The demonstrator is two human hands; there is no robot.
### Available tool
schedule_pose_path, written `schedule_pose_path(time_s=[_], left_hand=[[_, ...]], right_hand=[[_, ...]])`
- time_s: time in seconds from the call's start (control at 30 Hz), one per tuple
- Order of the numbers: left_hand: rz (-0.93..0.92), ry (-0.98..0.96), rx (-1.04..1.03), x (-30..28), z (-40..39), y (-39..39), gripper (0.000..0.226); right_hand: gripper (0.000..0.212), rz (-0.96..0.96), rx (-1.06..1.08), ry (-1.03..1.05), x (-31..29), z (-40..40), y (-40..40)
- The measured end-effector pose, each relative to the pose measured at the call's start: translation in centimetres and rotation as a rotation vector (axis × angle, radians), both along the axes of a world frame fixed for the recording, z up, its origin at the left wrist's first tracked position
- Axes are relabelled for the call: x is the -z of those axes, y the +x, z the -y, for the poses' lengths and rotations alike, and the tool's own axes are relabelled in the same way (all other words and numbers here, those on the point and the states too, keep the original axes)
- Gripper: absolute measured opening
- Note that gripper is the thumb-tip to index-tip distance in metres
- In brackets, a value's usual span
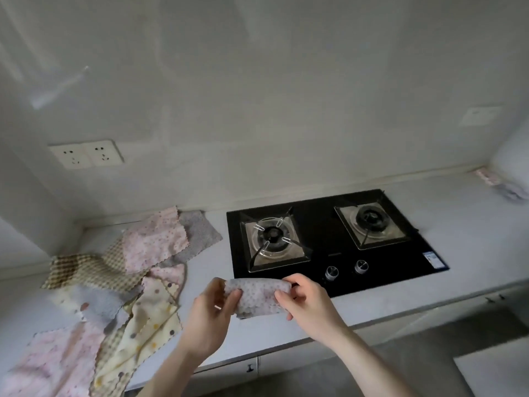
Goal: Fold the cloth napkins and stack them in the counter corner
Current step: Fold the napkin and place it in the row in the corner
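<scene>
A small grey dotted napkin (257,296), folded into a compact rectangle, hangs in the air above the counter's front edge. My left hand (210,316) pinches its left side and my right hand (305,303) pinches its right side. To the left, several unfolded napkins (120,282) lie spread in a loose heap on the counter: pink floral, grey, brown checked and cream with dots. A folded stack of napkins (498,183) sits in the far right counter corner, partly cut off by the frame edge.
A black two-burner gas hob (329,239) with two knobs is set into the grey counter (469,233) just behind my hands. A double wall socket (86,154) sits above the left heap. Cabinet fronts run below the counter edge.
</scene>
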State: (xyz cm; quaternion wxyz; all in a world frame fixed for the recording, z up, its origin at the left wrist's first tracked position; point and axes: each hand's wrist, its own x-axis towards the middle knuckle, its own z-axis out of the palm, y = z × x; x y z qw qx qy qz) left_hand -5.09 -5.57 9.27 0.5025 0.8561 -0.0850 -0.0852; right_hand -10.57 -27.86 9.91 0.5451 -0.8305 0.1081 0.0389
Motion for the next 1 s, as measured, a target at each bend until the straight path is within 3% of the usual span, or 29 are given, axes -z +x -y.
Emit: schedule_pose_path(time_s=[0.17,0.47,0.63,0.77,1.0], left_hand=[[0.016,-0.014,0.224,-3.1,7.2,1.5,0.009],[0.102,0.073,0.399,-6.0,23.9,0.7,0.022],[0.08,0.067,0.514,-6.8,35.9,-2.6,0.016],[0.078,0.093,0.555,-7.4,44.5,-5.2,0.017],[0.083,0.18,0.512,-7.8,54.8,-5.1,0.022]], right_hand=[[0.016,0.037,0.182,-0.007,-2.5,5.8,-3.0],[0.024,0.046,0.388,-0.036,-3.4,20.3,-9.1],[0.024,0.037,0.48,-0.055,-3.0,31.4,-14.4],[0.011,0.004,0.517,-0.077,-3.5,40.2,-17.3],[0.02,-0.032,0.508,-0.047,-4.2,50.6,-16.7]])
